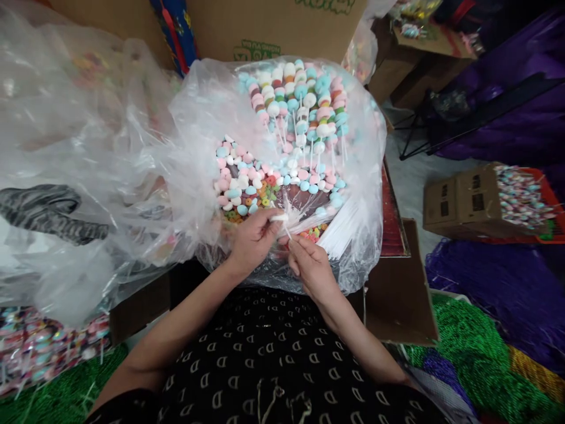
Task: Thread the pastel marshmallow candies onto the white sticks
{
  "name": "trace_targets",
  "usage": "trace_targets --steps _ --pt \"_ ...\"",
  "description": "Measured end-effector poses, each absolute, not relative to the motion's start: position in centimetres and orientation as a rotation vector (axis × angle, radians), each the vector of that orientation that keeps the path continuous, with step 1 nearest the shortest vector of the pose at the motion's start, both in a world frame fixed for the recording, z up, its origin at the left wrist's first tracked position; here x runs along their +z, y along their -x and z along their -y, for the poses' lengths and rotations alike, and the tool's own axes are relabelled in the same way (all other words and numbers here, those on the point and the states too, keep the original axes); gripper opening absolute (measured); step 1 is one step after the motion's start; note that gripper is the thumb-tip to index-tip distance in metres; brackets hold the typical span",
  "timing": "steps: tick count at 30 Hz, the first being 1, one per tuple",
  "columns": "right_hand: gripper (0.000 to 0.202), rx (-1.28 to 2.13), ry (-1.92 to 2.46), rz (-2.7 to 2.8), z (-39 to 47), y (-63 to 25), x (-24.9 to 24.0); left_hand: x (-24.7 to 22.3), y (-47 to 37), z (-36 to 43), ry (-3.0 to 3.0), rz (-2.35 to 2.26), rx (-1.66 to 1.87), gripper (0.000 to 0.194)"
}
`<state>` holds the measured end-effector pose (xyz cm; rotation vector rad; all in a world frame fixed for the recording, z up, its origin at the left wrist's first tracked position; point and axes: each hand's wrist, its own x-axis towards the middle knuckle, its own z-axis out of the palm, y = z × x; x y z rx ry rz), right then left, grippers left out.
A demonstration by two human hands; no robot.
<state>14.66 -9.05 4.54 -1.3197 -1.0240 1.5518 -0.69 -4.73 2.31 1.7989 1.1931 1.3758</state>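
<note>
My left hand (253, 238) pinches a small white candy (279, 218) between thumb and fingers. Close beside it, my right hand (311, 265) is closed on a thin white lollipop stick (289, 234), whose upper end meets the candy; whether the stick has gone through it I cannot tell. Under and around my hands lie loose pink, white and blue candies (247, 182) and small colourful gummy rings (263, 191). A bundle of white sticks (339, 229) lies to the right. At the back are rows of finished candy skewers (300, 100) on sticks.
Clear plastic sheeting (185, 147) surrounds the work surface and spreads left. A large cardboard box (273, 29) stands behind. On the right are an open carton (395, 288), a box of wrapped candies (468, 200), and green tinsel (472, 330). Wrapped candies (48, 347) lie at lower left.
</note>
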Motion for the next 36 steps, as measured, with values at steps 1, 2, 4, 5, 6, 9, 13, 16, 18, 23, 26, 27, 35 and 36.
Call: trace_targets --steps 1,2,4,5,6,9,13,16,18,23,26,27,35,36 --pt "0.043 1.539 1.319 1.009 8.9 -14.6 4.5 2.3 0.3 5.0 -1.839 -1.165 1.362 0.018" --pt "0.046 1.535 1.319 0.992 8.7 -14.6 4.4 2.2 -0.1 5.3 -1.877 -1.142 1.347 0.019" --pt "0.05 1.554 1.318 0.954 8.3 -14.6 4.5 2.1 -0.6 5.8 -1.939 -1.116 1.322 0.023" --pt "0.051 1.567 1.315 0.935 8.2 -14.6 4.6 2.0 -0.6 5.9 -1.963 -1.103 1.31 0.026" --pt "0.051 1.57 1.31 0.919 8.0 -14.7 4.7 2.0 -0.5 5.9 -1.98 -1.087 1.295 0.028" --pt "0.048 1.522 1.29 0.911 7.8 -15.2 5.2 2.6 1.1 5.3 -1.98 -1.145 1.289 0.03" --pt "0.042 1.42 1.249 0.901 7.5 -16.1 5.6 3.7 4.2 3.1 -1.99 -1.484 1.297 0.026" --pt "0.04 1.406 1.236 0.88 7.4 -16.4 5.5 3.9 4.9 1.2 -2.217 -1.611 1.002 0.025" --pt "0.039 1.402 1.242 0.885 7.5 -16.4 5.4 3.6 4.3 0.3 -2.378 -1.622 0.748 0.022" --pt "0.039 1.416 1.294 0.921 7.8 -16.7 5.2 2.7 2.8 -0.6 -2.466 -1.611 0.488 0.018" --pt "0.041 1.443 1.317 0.923 8.0 -16.8 4.9 2.4 3.2 -0.6 -2.439 -1.583 0.524 0.021" --pt "0.041 1.453 1.318 0.921 8.0 -16.8 4.8 2.4 3.4 -0.6 -2.434 -1.573 0.542 0.022" --pt "0.043 1.487 1.307 0.935 8.3 -16.4 4.8 2.4 4.2 -1.2 -2.445 -1.509 0.503 0.025" --pt "0.043 1.489 1.31 0.938 8.3 -16.5 4.7 2.5 4.3 -1.2 -2.436 -1.514 0.509 0.028"
